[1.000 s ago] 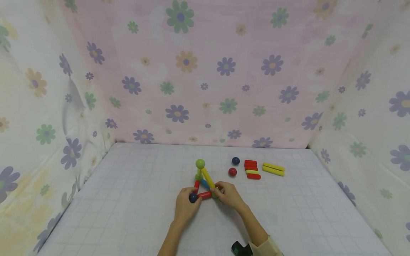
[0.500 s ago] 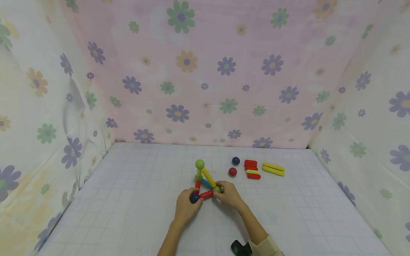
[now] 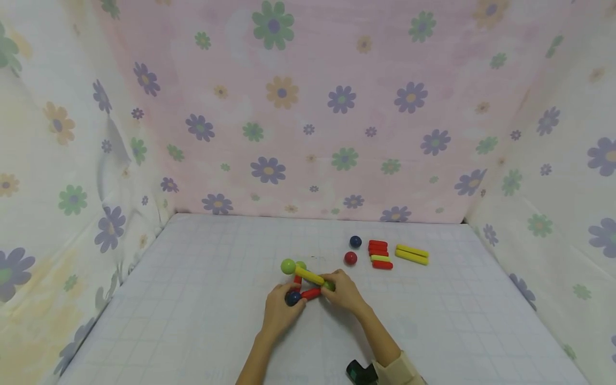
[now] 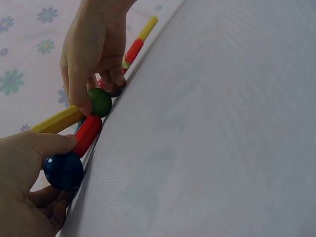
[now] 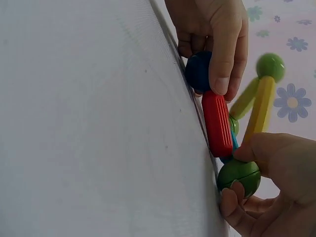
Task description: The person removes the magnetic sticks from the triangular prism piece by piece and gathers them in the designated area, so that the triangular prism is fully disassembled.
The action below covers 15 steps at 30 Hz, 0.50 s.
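Ball-and-stick magnetic pieces form a frame between my hands. My left hand [image 3: 280, 310] holds the dark blue ball [image 3: 292, 298] at its near corner. With thumb and fingers, my right hand [image 3: 345, 293] grips a green ball [image 5: 240, 178] at the right corner. A red stick [image 5: 217, 123] joins these two balls, and another red stick [image 3: 298, 279] runs back from the blue one. From the right green ball a yellow stick [image 3: 309, 276] slants left to a raised green ball [image 3: 288, 266]. A light green stick [image 5: 245, 98] links that to a lower green ball [image 3: 301, 265]. The blue stick [image 5: 235, 143] is mostly hidden.
Behind and right lie a loose dark blue ball [image 3: 355, 241], a red ball [image 3: 351, 258], several short red sticks [image 3: 382, 264] with one light yellow-green stick [image 3: 380, 258], and two yellow sticks [image 3: 412, 254]. A black device [image 3: 361, 372] is by the right sleeve.
The raised green ball has swung left and down, and the yellow stick now leans flatter. My right fingers have shifted from the yellow stick's lower end onto the green ball. My left hand barely moves.
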Motion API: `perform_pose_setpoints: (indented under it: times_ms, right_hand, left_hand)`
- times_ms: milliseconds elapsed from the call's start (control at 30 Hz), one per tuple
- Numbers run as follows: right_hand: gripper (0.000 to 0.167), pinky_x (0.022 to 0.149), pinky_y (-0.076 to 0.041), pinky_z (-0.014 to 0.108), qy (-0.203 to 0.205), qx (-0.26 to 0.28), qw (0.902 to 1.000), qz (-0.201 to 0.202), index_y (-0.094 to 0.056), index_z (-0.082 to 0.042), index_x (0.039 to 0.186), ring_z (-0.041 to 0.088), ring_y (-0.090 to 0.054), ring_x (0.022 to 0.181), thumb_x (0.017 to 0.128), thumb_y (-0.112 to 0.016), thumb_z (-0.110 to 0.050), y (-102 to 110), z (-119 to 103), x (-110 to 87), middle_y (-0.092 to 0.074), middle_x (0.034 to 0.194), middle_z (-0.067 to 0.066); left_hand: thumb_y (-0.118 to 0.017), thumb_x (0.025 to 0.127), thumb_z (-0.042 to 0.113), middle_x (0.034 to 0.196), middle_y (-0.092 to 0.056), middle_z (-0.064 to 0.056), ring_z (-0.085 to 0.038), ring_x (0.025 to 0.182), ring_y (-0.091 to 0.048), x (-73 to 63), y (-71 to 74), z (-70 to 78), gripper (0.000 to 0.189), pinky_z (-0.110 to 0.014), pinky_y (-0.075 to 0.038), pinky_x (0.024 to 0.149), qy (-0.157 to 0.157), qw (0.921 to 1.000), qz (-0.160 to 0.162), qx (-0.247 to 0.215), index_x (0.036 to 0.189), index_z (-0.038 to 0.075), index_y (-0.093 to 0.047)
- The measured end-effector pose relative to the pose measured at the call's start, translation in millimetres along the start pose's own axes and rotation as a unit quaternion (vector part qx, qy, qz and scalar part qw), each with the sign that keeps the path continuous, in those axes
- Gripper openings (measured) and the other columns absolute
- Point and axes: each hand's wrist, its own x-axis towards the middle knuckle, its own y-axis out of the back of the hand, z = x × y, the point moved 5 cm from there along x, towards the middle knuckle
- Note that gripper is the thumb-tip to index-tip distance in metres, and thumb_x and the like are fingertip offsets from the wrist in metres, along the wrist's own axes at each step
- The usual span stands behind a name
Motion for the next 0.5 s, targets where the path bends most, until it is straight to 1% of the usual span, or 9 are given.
perform_pose_setpoints:
  times_ms: [133, 300, 500]
  right_hand:
    - [0.033, 0.063, -0.038, 0.027, -0.009, 0.003, 0.9999, -0.005, -0.066, -0.001, 0.114, 0.017, -0.045, 0.079, 0.083, -0.06, -0.007, -0.2, 0.9, -0.3, -0.054, 0.091, 0.006]
    - [0.031, 0.065, -0.039, 0.027, -0.016, 0.007, 0.9998, 0.002, -0.067, -0.003, 0.114, 0.017, -0.045, 0.08, 0.084, -0.06, -0.009, -0.4, 3.2, -0.2, -0.053, 0.09, 0.006]
    - [0.027, 0.066, -0.039, 0.029, -0.002, 0.011, 0.9999, 0.008, -0.068, -0.004, 0.11, 0.017, -0.045, 0.08, 0.085, -0.06, -0.009, 0.2, 3.1, -0.4, -0.054, 0.09, 0.005]
  left_hand:
    - [-0.076, 0.069, 0.014, 0.092, -0.067, -0.009, -0.026, 0.087, -0.062, -0.7, 0.0, -0.2, 0.03, -0.042, -0.047, 0.077, -0.007, 0.9999, 0.001, -0.009, 0.097, 0.004, -0.07]
    - [-0.076, 0.071, 0.014, 0.097, -0.068, -0.007, -0.028, 0.095, -0.06, -1.5, 0.3, 0.1, 0.03, -0.046, -0.045, 0.082, -0.009, 0.9998, -0.001, -0.019, 0.098, 0.005, -0.069]
    - [-0.075, 0.07, 0.013, 0.098, -0.068, -0.006, -0.026, 0.094, -0.06, -1.8, 0.0, -0.4, 0.03, -0.046, -0.044, 0.083, -0.009, 0.9998, 0.005, -0.019, 0.099, 0.005, -0.069]
